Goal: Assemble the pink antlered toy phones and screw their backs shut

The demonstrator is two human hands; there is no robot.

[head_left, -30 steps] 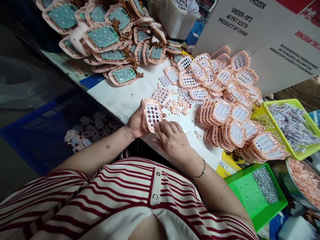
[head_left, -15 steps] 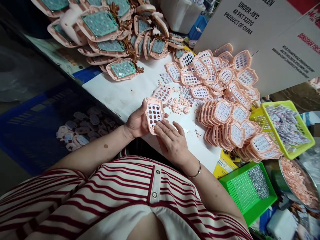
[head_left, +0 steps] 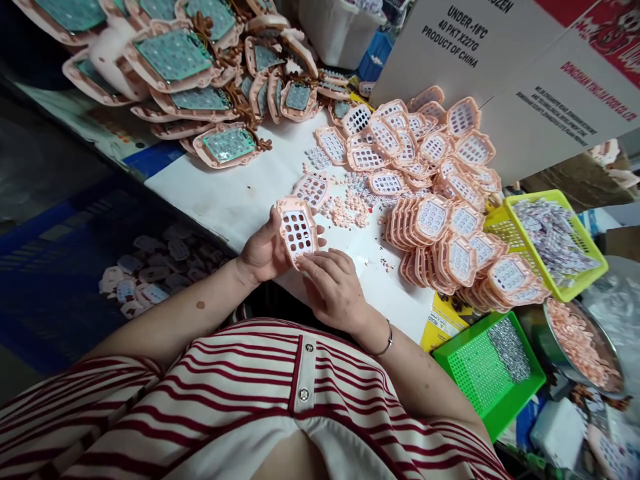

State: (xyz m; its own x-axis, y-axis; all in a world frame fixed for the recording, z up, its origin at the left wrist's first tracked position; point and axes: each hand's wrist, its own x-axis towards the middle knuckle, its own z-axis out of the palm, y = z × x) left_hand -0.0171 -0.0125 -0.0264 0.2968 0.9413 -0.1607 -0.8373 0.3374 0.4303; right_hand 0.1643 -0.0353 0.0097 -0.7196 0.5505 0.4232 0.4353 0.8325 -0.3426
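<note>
A peach plastic casing [head_left: 289, 230] with a white inner panel full of square holes is held up over the front edge of the table. My left hand [head_left: 261, 250] is closed around its left side, the fingers passing behind and their tips showing at the right edge. Bent fingers of my right hand [head_left: 334, 287] grip the casing's lower edge; the thumb is mostly hidden. Just behind it on the table lies a similar casing [head_left: 314, 189], beside a scatter of small peach pieces [head_left: 349, 210] and small white keys [head_left: 319, 158].
Stacked casings [head_left: 433, 220] and a loose heap of them [head_left: 385, 137] occupy the right. Casings with green boards [head_left: 227, 143] pile up at left. A carton [head_left: 480, 73], yellow basket [head_left: 595, 270], green tray [head_left: 537, 383] of metal bits and metal bowl [head_left: 619, 373] border the table.
The view has shifted slightly, moving the scene leftward. My right fingers have slid from the casing's face down to its lower edge and curled more. My left hand keeps its hold.
</note>
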